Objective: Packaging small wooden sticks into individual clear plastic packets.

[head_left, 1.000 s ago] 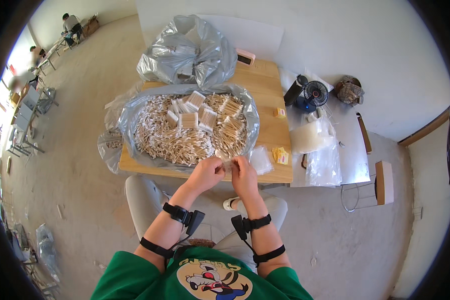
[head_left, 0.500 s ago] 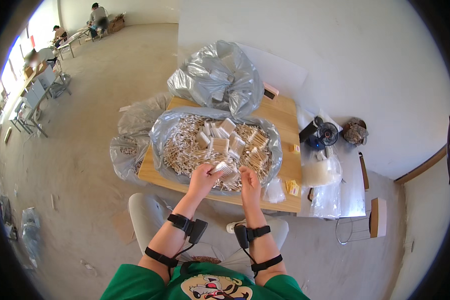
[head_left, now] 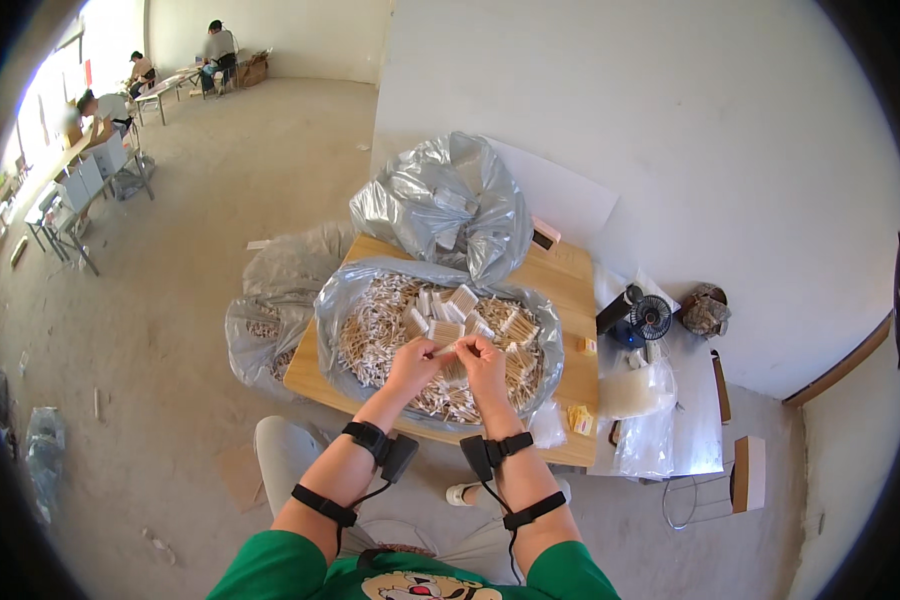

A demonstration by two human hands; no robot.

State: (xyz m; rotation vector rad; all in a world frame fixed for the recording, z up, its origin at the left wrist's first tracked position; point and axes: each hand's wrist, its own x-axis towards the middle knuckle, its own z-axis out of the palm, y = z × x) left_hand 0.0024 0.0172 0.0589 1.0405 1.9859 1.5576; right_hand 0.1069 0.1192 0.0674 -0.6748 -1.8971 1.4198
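We pinch a small bundle of sticks (head_left: pixel 448 349) between our left hand (head_left: pixel 413 362) and right hand (head_left: pixel 482 358), both closed on it. The open bag (head_left: pixel 342 300) lies just under the hands, so loose sticks stay within reach.

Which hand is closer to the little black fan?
The right hand. It is over the bag of sticks, on the side toward the small black fan, which stands off the table's right edge. The left hand is just beyond it, farther from the fan.

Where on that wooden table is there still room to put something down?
Bare wood shows on the table along its right edge, between the stick-filled bag and the small fan. The middle is crowded with sticks under both hands; the silver bag fills the back.
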